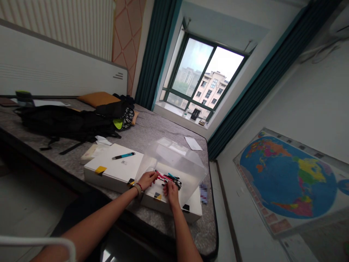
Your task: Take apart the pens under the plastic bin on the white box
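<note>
My left hand (pixel 148 180), with a bracelet and watch at the wrist, is closed in a pinch on a red pen (pixel 160 176). My right hand (pixel 171 192) has its fingers curled at the near side of a pile of pens (pixel 174 178); what it grips, if anything, is hidden. The pile has red, teal and black pens. It lies inside a clear plastic bin (pixel 188 165), which rests with its opening towards me on the right white box (pixel 193 207). A blue and black pen (pixel 123 156) lies alone on the left white box (pixel 109 160).
Both boxes stand on a grey mattress (pixel 152 123). A tissue pack (pixel 88 153) sits behind the left box, and a black backpack (pixel 62 122) lies farther left. White paper (pixel 193 143) is beyond the bin. A world map (pixel 289 178) hangs on the right wall.
</note>
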Demonstrator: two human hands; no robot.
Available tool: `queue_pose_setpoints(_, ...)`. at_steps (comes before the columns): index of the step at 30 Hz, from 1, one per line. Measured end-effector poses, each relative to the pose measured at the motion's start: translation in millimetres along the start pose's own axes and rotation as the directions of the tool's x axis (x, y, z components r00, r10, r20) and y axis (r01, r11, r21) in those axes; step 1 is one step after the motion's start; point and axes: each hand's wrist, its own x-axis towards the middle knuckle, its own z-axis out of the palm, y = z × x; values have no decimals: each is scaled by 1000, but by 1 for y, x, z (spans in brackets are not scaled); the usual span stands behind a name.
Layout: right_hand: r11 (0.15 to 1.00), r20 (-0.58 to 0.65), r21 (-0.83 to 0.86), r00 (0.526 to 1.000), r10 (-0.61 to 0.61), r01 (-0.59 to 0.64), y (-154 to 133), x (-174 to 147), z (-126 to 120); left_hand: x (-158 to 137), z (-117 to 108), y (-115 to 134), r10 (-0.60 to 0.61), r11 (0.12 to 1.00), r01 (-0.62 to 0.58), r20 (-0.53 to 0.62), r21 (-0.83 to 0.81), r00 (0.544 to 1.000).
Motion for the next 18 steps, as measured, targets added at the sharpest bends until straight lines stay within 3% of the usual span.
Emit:
queue_pose_setpoints(5,997,9,-65,999,-49,49,5,1,-2,0,1,1,3,1000,-4,13,9,1000)
queue_pose_setpoints(13,995,-7,90,999,-41,42,3,1,-1,1,3,3,-64,998,65,-42,14,997)
queue_pose_setpoints(18,998,10,-53,1000,-25,26,2,2,-1,1,1,4,-53,999,53,-9,12,999)
